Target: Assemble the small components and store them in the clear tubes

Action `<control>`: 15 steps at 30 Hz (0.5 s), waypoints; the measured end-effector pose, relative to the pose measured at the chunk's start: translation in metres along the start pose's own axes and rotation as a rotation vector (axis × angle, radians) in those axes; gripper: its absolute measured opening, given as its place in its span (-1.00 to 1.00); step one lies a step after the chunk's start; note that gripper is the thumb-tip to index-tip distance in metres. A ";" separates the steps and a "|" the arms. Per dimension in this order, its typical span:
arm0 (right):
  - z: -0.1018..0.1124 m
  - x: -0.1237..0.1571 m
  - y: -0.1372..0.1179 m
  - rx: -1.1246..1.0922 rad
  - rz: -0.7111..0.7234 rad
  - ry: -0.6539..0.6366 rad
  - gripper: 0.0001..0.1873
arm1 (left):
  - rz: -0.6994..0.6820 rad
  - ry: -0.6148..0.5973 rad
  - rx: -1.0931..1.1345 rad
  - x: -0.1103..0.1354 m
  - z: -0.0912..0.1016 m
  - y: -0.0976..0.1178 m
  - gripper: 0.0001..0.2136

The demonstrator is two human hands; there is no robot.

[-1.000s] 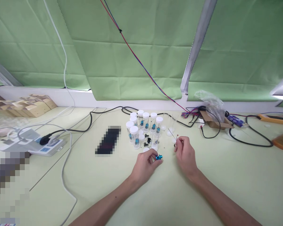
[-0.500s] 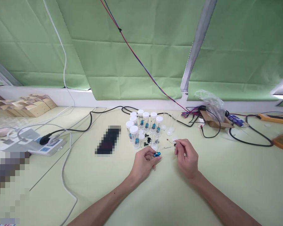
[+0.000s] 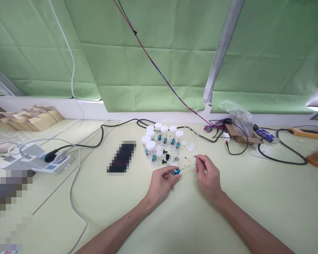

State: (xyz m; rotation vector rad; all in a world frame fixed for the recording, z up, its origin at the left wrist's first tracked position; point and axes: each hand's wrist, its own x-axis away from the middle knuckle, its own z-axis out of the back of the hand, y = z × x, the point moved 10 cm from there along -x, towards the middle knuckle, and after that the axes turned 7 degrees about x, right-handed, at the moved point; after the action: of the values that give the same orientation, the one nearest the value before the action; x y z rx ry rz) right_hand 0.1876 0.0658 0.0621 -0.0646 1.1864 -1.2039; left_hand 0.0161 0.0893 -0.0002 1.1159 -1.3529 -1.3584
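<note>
Green blinds (image 3: 153, 63) hang behind a pale tabletop (image 3: 95, 197). At its middle, a left hand (image 3: 161, 183) pinches a small blue metal part (image 3: 176, 171), held apart from a right hand (image 3: 208, 174) whose fingertips close on one end of a thin rod (image 3: 188, 166). The rod's other end reaches the blue part; whether it has entered cannot be told. Steady fingers on the part, and a straight, light push with the rod in line, would likely serve best; a slant could bend it.

Around them, from left: folded cardboard boxes (image 3: 39, 120), a white power strip (image 3: 63, 165) and a dark, pixelated patch (image 3: 121, 157). Just beyond the left hand, white-capped tubes (image 3: 164, 130) stand upright with blue pieces inside, beside loose black parts (image 3: 168, 157); this cluster leaves little room for the knuckles. Farther right are open clear tubes (image 3: 192, 137), a carton (image 3: 235, 137) under a plastic bag (image 3: 241, 121), and a yellow-edged device (image 3: 310, 134), all clear of the hands.
</note>
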 end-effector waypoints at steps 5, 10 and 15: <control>-0.002 0.000 0.000 0.009 0.007 -0.017 -0.81 | -0.004 -0.002 0.019 0.000 0.000 -0.004 -0.73; -0.003 0.000 0.000 0.014 0.007 -0.021 -0.81 | -0.002 -0.008 0.023 -0.001 0.000 -0.005 -0.75; -0.002 -0.001 0.002 0.039 -0.011 -0.027 -0.81 | -0.013 -0.026 0.039 0.000 -0.003 -0.004 -0.76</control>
State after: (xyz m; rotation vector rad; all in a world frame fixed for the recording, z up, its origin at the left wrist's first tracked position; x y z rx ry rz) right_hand 0.1874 0.0689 0.0606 -0.0576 1.1400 -1.2320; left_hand 0.0187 0.0884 -0.0041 1.1379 -1.3985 -1.3652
